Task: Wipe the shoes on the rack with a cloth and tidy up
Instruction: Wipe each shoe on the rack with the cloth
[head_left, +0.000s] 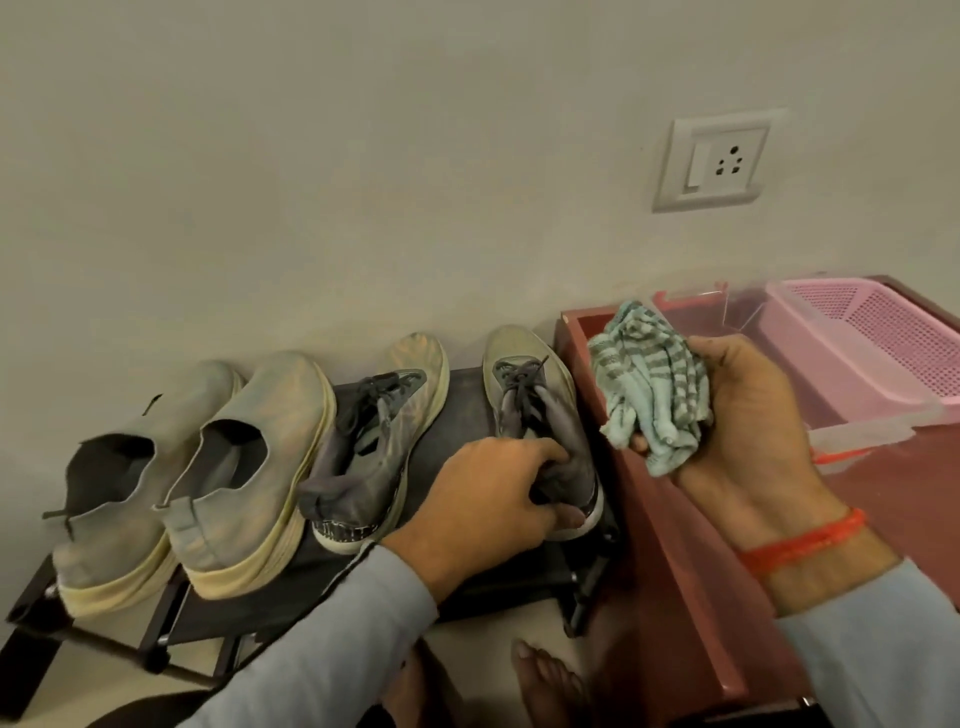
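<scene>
Several shoes stand toe-to-wall on a low black rack (457, 384). At the left are two grey slip-on shoes (244, 467) with cream soles. A grey laced sneaker (379, 431) sits in the middle. My left hand (493, 499) grips the heel collar of the right-most laced sneaker (524, 379), which rests on the rack. My right hand (737, 415) is raised beside it, closed around a crumpled pale green striped cloth (649, 384).
A red-brown table (675, 571) stands right of the rack, its edge close to the held sneaker. On it sits a pink perforated basket (872, 343) and clear plastic. A wall socket (711, 161) is above. A bare foot (550, 680) is on the floor below.
</scene>
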